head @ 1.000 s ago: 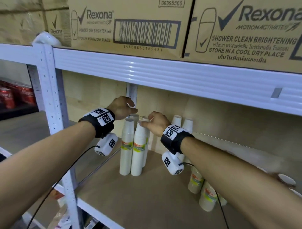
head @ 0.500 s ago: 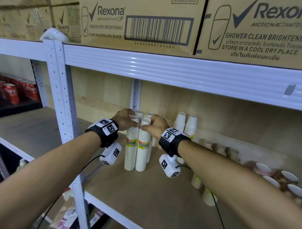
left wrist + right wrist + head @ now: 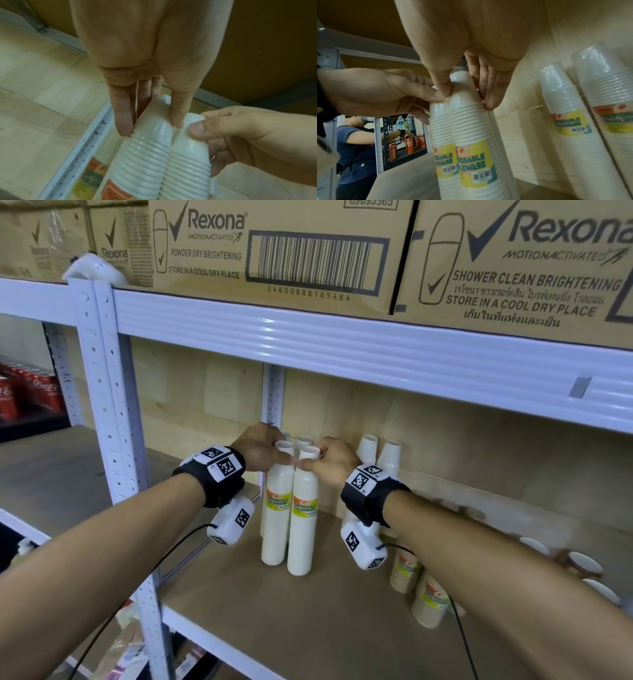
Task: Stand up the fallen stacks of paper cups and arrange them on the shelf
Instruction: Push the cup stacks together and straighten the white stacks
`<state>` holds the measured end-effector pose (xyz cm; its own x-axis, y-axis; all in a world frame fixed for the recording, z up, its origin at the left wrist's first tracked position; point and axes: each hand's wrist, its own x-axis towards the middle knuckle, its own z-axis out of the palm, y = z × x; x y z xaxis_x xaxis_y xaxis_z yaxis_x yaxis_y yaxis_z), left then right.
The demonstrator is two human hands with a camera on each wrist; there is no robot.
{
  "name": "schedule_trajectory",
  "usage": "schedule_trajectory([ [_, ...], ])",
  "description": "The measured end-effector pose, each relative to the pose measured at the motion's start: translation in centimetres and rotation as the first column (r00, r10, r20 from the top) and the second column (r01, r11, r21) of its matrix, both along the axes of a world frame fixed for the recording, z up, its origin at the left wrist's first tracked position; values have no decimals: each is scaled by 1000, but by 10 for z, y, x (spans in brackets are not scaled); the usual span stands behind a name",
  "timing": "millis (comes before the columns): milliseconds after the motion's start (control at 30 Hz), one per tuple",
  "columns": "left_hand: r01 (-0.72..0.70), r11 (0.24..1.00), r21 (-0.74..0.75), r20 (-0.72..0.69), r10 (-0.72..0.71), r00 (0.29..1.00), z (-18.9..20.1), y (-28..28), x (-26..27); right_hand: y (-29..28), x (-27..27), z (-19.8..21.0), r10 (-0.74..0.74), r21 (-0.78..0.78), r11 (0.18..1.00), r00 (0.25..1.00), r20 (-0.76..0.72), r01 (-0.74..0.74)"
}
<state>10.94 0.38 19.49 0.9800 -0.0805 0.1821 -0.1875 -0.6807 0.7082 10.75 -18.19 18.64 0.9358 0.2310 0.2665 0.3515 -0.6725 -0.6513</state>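
Two tall white paper cup stacks with yellow-green labels stand side by side on the shelf board (image 3: 308,628): the left front stack (image 3: 275,508) and the right front stack (image 3: 303,515). My left hand (image 3: 274,455) pinches the top of the left stack (image 3: 142,148) between thumb and fingers. My right hand (image 3: 320,462) pinches the top of the right stack (image 3: 471,121) the same way, and the two thumbs nearly touch. Two more upright stacks (image 3: 303,440) stand just behind, mostly hidden. Fallen stacks (image 3: 430,601) lie under my right forearm.
Another pair of upright stacks (image 3: 390,453) stands by the back wall to the right. Loose fallen cups (image 3: 582,563) lie at the far right. A white post (image 3: 113,440) and the upper beam (image 3: 376,347) frame the bay. Cola cans (image 3: 34,392) fill the neighbouring shelf. A person (image 3: 356,148) works there.
My left hand has come down from above the left stack and closed on its top. The right hand keeps its hold. Both front stacks stay upright and close together.
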Motion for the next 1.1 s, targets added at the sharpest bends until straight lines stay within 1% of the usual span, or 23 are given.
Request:
schedule_trajectory([
  [133, 48, 998, -34, -20, -48, 999, 8, -18, 2, -22, 2, 7, -30, -20, 999, 1000, -8, 30],
  [300, 107, 993, -54, -15, -107, 994, 16, -49, 8, -52, 3, 13, -117, -9, 993, 993, 18, 117],
  [400, 136, 990, -22, 10, -136, 991, 18, -67, 13, -68, 4, 15, -174, -43, 983, 984, 44, 176],
  [500, 157, 987, 15, 47, -158, 986, 18, -83, 22, -83, 6, 16, -219, -40, 974, 974, 59, 222],
  [667, 162, 977, 135, 100, -176, 979, 14, -104, 38, -102, 10, 14, -285, -79, 955, 958, 39, 287],
  [767, 164, 966, 198, 129, -192, 973, 12, -116, 44, -110, 14, 11, -329, -77, 941, 944, 11, 329],
  [1100, 209, 965, 160, 119, -229, 966, -5, -133, 65, -124, 26, -2, -384, -96, 919, 923, 0, 383],
])
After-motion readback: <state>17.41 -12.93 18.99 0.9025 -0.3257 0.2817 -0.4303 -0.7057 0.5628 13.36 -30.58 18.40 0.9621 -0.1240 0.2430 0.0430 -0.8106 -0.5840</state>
